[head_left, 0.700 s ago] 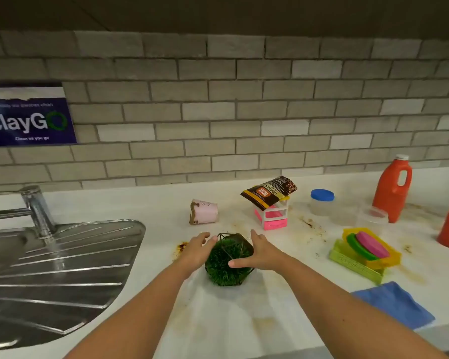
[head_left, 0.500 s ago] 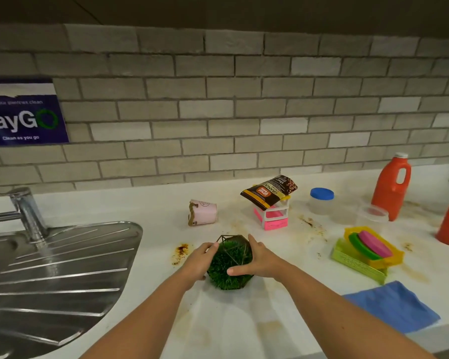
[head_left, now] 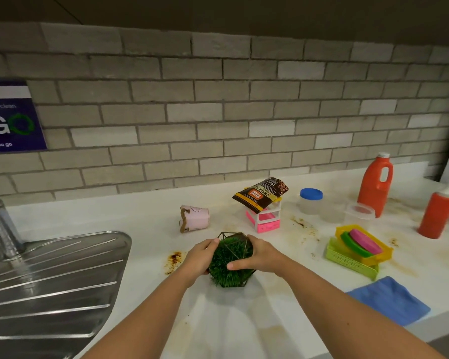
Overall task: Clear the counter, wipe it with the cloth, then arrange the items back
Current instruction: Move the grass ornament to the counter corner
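Hands first: your left hand (head_left: 201, 257) and your right hand (head_left: 257, 256) are both clasped on the green moss plant (head_left: 230, 260) in its wire geometric frame, left palm against its left side, right fingers curled over its right side with the thumb lying across the front. The plant is near the middle of the white table (head_left: 244, 327); whether it rests on the surface or is just off it, you cannot tell. Just left of the plant is a brown stain (head_left: 174, 257), and well left of that the steel sink drainer (head_left: 55, 281) with the tap (head_left: 0, 226). Beyond the plant, toward the brick wall, a pink paper cup (head_left: 193, 218) lies on its side, and right of it a coffee granules pouch (head_left: 261, 194) rests tilted on a small pink drawer box (head_left: 266, 220). Further right of the plant stand a blue-lidded jar (head_left: 311, 202), a clear tub (head_left: 360, 212), an orange jug (head_left: 375, 183) and a red squeeze bottle (head_left: 437, 216). To the plant's right, a yellow tray holding green and pink lids (head_left: 360, 242) sits nested in a lime basket (head_left: 347, 260). The blue cloth (head_left: 389, 300) lies flat near the table's front edge, right of the plant and well apart from both hands.
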The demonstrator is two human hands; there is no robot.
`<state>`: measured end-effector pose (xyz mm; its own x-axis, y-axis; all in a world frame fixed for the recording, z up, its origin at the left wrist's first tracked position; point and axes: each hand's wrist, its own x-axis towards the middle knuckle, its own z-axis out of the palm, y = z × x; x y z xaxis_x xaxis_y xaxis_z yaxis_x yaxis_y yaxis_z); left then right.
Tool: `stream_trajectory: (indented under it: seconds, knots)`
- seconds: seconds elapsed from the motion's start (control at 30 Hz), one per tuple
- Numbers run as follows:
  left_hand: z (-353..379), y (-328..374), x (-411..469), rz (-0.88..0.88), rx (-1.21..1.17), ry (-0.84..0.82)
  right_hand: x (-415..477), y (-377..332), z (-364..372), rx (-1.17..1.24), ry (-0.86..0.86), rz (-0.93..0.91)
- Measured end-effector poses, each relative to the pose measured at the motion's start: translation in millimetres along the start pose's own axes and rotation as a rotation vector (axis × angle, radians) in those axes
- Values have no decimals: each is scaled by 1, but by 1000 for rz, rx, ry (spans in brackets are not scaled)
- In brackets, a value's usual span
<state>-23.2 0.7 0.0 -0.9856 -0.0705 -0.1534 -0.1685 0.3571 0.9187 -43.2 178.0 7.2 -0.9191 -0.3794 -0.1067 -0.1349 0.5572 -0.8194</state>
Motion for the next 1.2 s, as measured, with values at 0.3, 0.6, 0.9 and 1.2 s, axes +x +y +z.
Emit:
stream_trajectory:
  seconds: [0.3,0.6,0.9,1.2]
  knots:
    - [17,31,9,80,-63,-21,-18,-3,-35,87,110,-18]
    - [57,66,15,198,-167,-138,-56,7,-81,191,304,3]
    - [143,121,-3,313,-240,-203,-119,40,-147,257,459,14]
    - [265,177,-26,397,-238,-249,-193,96,-234,277,549,70]
